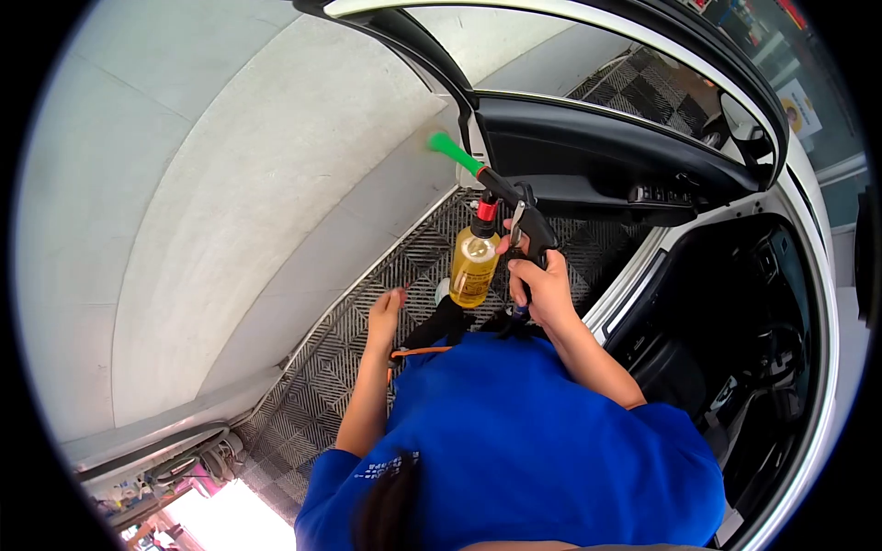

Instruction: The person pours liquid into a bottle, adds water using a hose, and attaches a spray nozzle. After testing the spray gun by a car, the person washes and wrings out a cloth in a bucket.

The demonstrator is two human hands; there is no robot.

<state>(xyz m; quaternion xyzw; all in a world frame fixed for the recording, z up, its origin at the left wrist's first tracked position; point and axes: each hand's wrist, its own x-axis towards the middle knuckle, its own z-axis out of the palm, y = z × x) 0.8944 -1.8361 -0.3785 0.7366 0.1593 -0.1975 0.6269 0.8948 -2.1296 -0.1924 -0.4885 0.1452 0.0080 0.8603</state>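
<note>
My right hand (542,286) is wrapped around the black grip of an air-powered cleaning gun (533,225), fingers at its metal trigger. The gun's green flared nozzle (455,152) points up and left, near the edge of the open car door. Below the barrel hangs a clear bottle (474,271) of yellow liquid, joined by a red and black neck. My left hand (383,317) is off to the left of the bottle, apart from it. Its fingers look loosely curled and slightly blurred, with no object visible in them.
The open car door (588,151) stands ahead, its black inner panel facing me. At right is the dark car interior (735,340). A pale wall (211,193) runs along the left. Black grid tiles (317,386) cover the floor. An orange hose (421,351) lies by my waist.
</note>
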